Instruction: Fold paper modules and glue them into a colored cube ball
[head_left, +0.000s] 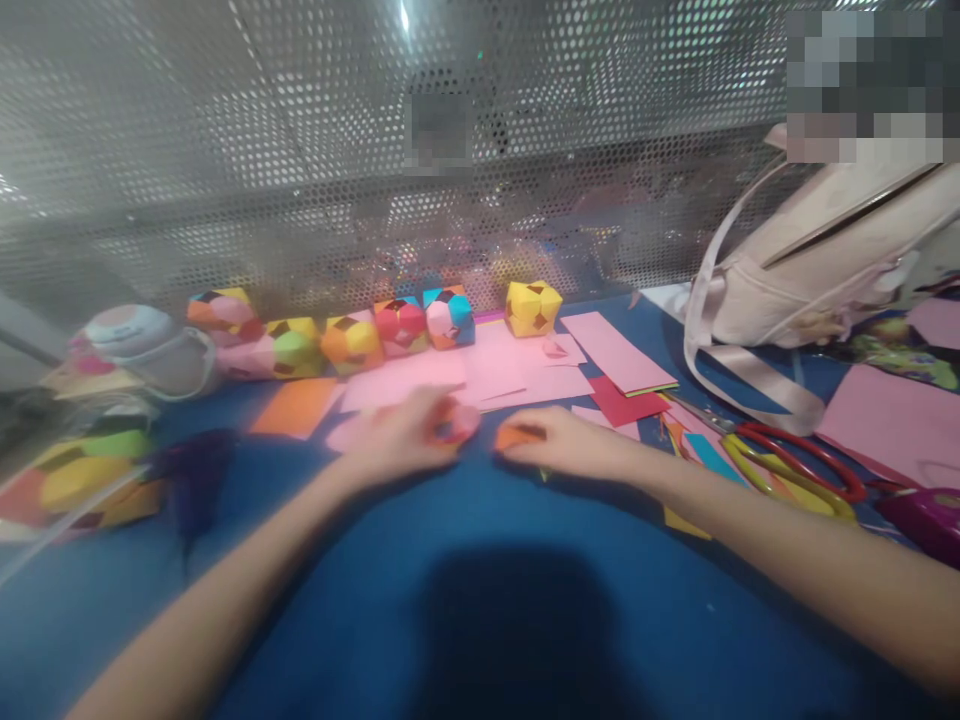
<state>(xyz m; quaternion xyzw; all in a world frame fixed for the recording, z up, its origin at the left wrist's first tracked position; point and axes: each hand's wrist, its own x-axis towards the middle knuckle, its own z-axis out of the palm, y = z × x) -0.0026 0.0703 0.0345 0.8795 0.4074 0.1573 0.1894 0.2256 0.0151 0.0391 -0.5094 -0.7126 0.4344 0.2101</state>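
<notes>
Blurred by motion, my left hand (pixel 405 440) is closed round a folded paper piece (pixel 466 422) that shows pink with some orange. To its right, my right hand (pixel 577 442) pinches an orange folded paper piece (pixel 517 436); a small green tip pokes out under the fingers. A gap separates the two pieces, just above the blue tabletop (pixel 480 520). Pink paper sheets (pixel 495 365) lie behind my hands. At the back stands a row of folded paper cubes, among them a yellow cube (pixel 533 308), a blue and pink cube (pixel 448 318) and a red cube (pixel 401 326).
Red and yellow-handled scissors (pixel 795 465) lie on paper scraps by my right forearm. A pale bag (pixel 810 260) with a strap stands back right. On the left are a white lidded container (pixel 154 350), a dark glue-gun-like tool (pixel 193 480) and a multicoloured paper model (pixel 90 480). Perforated metal (pixel 337 230) rises behind.
</notes>
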